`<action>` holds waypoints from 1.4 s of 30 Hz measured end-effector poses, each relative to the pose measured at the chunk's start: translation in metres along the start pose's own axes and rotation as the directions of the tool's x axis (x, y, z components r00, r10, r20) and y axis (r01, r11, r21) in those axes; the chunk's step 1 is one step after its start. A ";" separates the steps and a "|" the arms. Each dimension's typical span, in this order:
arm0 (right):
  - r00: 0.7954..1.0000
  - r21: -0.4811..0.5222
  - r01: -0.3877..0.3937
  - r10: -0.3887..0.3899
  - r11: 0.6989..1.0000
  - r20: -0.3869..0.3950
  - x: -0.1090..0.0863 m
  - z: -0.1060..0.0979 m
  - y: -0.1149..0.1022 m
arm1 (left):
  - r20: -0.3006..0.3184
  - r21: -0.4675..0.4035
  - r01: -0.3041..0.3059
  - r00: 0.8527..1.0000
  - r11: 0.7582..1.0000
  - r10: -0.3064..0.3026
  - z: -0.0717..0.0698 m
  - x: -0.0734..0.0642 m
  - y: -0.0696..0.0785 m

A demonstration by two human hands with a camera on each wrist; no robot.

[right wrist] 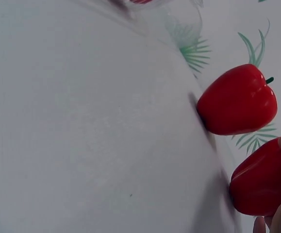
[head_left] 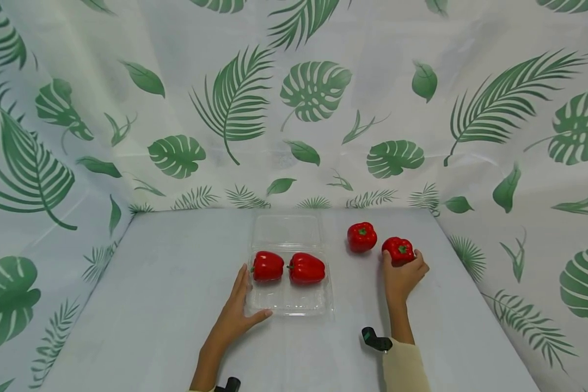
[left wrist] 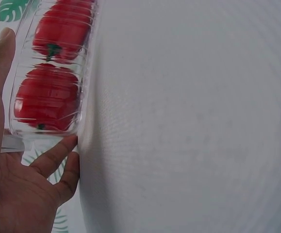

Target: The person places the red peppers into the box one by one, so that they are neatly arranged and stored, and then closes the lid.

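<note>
A clear plastic clamshell container lies with its lid spread back. Side by side inside it are two red bell peppers, both on their sides. My left hand rests along the container's left edge, thumb stretched across the near corner; the left wrist view shows the fingertips right at the container's end. At the right, my right hand grips a third red bell pepper between thumb and fingers. Another red bell pepper stands just left of it, stem upward.
The white table has a back edge against a leaf-printed curtain, which also rises at both sides. The container's lid lies flat toward the back. Black wrist cameras sit on both forearms.
</note>
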State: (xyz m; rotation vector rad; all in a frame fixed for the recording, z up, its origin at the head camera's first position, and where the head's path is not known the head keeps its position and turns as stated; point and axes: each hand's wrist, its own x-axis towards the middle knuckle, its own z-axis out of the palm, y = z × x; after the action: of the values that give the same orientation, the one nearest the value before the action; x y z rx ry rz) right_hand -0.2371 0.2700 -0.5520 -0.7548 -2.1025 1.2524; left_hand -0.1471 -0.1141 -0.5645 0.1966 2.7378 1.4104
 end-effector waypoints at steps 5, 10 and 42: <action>0.999 -0.072 0.025 -0.022 0.997 0.042 -0.002 0.001 0.005 | -0.001 0.007 -0.004 1.000 1.000 0.004 0.000 0.000 -0.001; 0.995 -0.034 0.027 -0.024 0.999 0.102 -0.004 0.000 0.005 | -0.001 -0.001 -0.004 1.000 1.000 0.004 0.000 -0.001 0.000; 0.994 0.200 0.026 -0.046 0.979 0.097 -0.032 -0.010 0.010 | -0.008 -0.016 0.014 1.000 1.000 -0.014 0.000 -0.002 0.002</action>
State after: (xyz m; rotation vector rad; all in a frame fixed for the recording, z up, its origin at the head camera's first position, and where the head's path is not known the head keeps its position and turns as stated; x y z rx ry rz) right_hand -0.2062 0.2568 -0.5628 -0.5735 -2.0213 1.4819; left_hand -0.1454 -0.1134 -0.5626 0.1705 2.7278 1.4327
